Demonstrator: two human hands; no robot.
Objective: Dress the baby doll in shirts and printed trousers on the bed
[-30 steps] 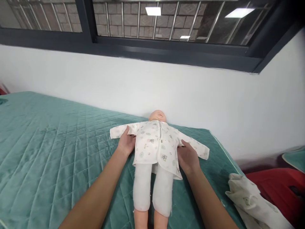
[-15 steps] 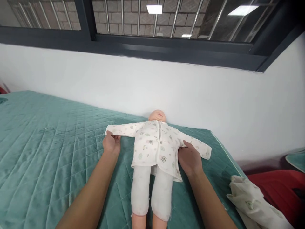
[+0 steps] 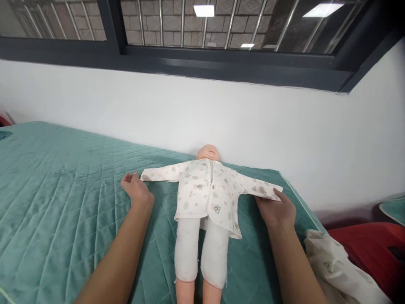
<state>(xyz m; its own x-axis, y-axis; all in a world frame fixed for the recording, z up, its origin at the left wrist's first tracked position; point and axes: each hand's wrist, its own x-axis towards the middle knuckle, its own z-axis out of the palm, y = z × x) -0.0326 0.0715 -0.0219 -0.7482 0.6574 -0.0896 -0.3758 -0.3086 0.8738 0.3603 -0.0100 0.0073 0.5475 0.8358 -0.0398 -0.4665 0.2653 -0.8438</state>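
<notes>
Both hands work the doll (image 3: pixel 202 211) lying mid-bed (image 3: pixel 63 190): my left hand (image 3: pixel 136 189) rests spread beside the nine-o'clock sleeve (image 3: pixel 160 174); my right hand (image 3: pixel 276 207) pinches the three-o'clock sleeve (image 3: pixel 261 188). No readable writing.

Both forearms are bare from the bottom edge of the picture to the wrists. The left hand (image 3: pixel 136 189) and right hand (image 3: pixel 276 209) wear nothing.

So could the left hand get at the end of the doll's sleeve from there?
Probably yes: the left hand lies open on the green bedcover right beside the sleeve end, with nothing between them.
</notes>
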